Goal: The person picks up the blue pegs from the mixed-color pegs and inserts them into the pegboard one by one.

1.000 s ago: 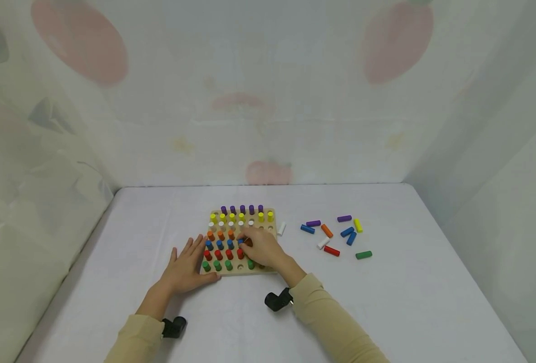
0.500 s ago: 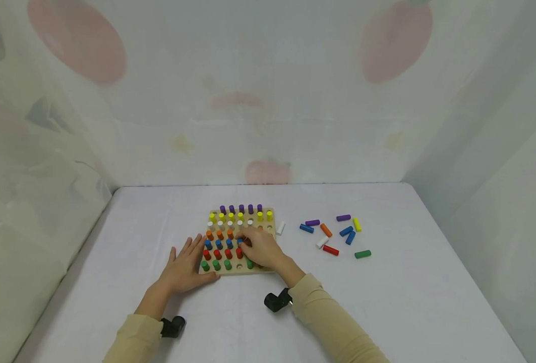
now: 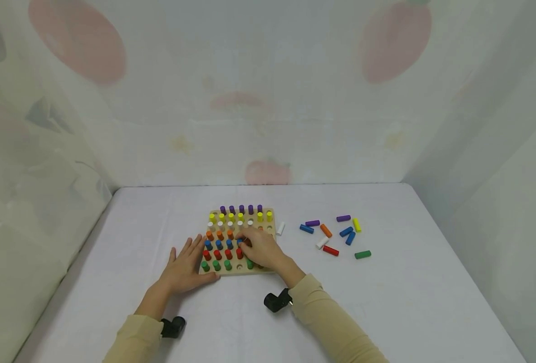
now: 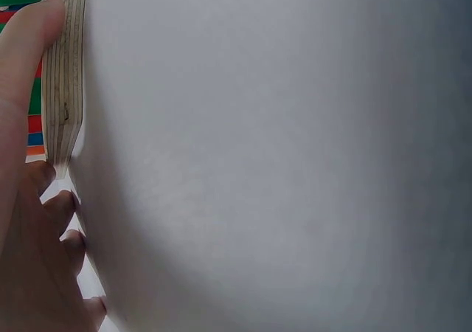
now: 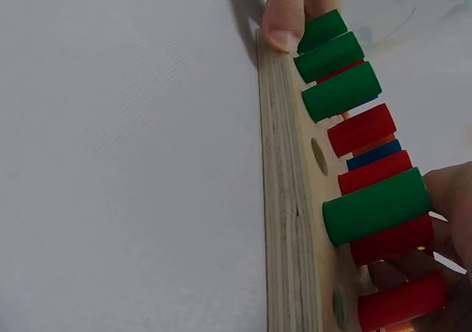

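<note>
A wooden pegboard (image 3: 234,273) lies on the white table, with rows of green, red, blue, orange, white, yellow and purple pegs standing in it. My left hand (image 3: 183,271) is spread at its front left corner; in the left wrist view the thumb (image 4: 48,22) rests on the board's edge. Over the board's right half, my right hand (image 3: 264,248) pinches a blue peg (image 3: 240,242) in the blue row. The right palm covers several holes. In the right wrist view, green pegs (image 5: 376,206) and red pegs partly hide its fingers.
Loose pegs lie right of the board: a white peg (image 3: 281,229) close to its edge, a red peg (image 3: 331,250), a green peg (image 3: 363,254), an orange peg (image 3: 325,230), a yellow peg (image 3: 356,225), and several blue, purple and white ones.
</note>
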{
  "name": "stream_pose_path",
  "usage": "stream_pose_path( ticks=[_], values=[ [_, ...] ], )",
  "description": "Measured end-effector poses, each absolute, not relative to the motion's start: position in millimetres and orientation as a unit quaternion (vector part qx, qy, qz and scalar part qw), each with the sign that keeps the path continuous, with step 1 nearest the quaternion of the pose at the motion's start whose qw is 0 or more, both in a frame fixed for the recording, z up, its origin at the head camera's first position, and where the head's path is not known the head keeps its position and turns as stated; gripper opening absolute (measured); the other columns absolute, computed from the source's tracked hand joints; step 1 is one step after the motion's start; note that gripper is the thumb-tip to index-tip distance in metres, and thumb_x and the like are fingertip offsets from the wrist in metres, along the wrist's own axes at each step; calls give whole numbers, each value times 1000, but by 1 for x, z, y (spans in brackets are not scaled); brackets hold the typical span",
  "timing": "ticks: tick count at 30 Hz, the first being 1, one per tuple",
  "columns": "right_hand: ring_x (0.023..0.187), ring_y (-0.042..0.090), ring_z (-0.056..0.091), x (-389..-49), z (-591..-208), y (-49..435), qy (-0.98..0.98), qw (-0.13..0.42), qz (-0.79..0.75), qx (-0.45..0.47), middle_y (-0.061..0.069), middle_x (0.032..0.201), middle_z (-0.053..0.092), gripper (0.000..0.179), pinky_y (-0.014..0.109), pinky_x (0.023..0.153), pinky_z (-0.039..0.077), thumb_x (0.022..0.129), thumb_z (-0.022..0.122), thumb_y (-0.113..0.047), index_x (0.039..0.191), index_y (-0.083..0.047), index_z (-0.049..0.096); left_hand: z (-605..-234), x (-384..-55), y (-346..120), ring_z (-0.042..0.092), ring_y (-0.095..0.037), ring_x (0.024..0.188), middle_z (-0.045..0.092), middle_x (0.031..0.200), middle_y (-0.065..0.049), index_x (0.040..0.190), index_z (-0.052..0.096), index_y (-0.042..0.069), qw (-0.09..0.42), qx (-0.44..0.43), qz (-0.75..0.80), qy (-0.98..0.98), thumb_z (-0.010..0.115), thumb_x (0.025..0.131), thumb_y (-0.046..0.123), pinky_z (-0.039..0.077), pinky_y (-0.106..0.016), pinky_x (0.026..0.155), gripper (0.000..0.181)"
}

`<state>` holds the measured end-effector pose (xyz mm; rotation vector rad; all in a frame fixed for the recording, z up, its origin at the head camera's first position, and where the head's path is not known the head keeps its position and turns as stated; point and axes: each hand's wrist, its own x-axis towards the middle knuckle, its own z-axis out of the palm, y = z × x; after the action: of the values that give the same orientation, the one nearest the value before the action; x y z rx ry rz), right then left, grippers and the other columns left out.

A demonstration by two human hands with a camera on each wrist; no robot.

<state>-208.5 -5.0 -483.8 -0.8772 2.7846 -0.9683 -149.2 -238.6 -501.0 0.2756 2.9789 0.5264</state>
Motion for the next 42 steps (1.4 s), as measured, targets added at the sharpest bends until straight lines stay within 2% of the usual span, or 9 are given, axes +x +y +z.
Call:
stream_pose_path(
  ticks=[9,12,21,30,42],
  values=[
    [84,3,57,-206,-477,-3,906,40,-314,-280,-5,103,64,23,15,72,49,93,54,-24,113,-18,63,-502,-149,-238,14,-39,139,20,152,-13,147,21,7,47,90,175,979,64,66,69,2,-68,104,110],
    [82,3,56,-205,-473,-1,908,38,-308,-280,-6,100,63,23,14,70,49,93,54,-26,114,-19,62,-502,-149,-239,14,-39,139,20,152,-13,147,21,7,47,90,174,979,63,66,70,2,-68,104,110],
    [83,4,55,-202,-463,14,909,-9,-303,-287,-7,105,64,21,15,74,50,93,54,-26,110,-21,64,-501,-150,-238,14,-39,139,20,153,-13,147,21,8,49,88,178,979,64,66,69,2,-67,105,110],
    [94,8,58,-203,-463,34,913,-12,-308,-267,-5,111,63,23,25,82,51,93,53,-28,112,-19,63,-502,-149,-238,13,-38,139,19,153,-12,147,21,9,52,86,178,979,64,66,70,1,-67,105,111],
    [102,12,58,-213,-465,70,912,-93,-317,-242,-3,109,63,25,29,87,50,90,60,-23,113,-15,62,-502,-148,-237,13,-38,140,19,153,-12,147,21,8,53,83,176,979,64,66,70,0,-67,105,111]
  ],
)
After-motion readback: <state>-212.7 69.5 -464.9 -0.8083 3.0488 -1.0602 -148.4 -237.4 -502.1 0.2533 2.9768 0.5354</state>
